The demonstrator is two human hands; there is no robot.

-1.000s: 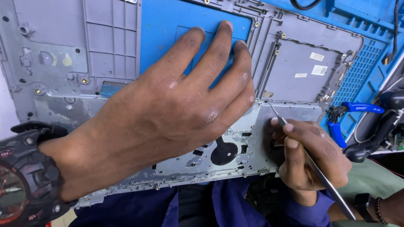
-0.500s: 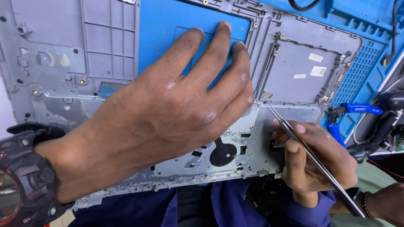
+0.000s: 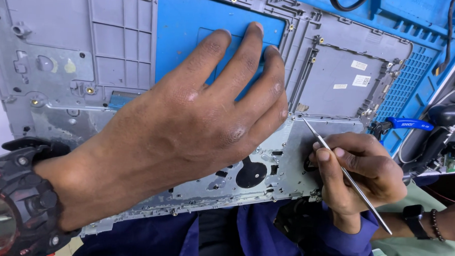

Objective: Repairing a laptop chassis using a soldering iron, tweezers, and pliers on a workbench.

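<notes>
A left hand (image 3: pixel 186 136), fingers spread and grasping nothing, presses flat on a grey laptop chassis (image 3: pixel 61 59) lying across a blue mat (image 3: pixel 212 20) on the tabletop, its near edge over the person's lap. The right hand (image 3: pixel 361 172) pinches a thin metal pick (image 3: pixel 345 174) like a pen, tip set at the chassis's inner ridge near the left fingertips. The work looks to be at the prying or probing stage; the next move would call for light, steady pressure at the tip while the flat hand keeps the frame from shifting. The chassis is stripped bare, showing ribs, brass screw posts, cut-outs and a dark round opening (image 3: pixel 251 174).
</notes>
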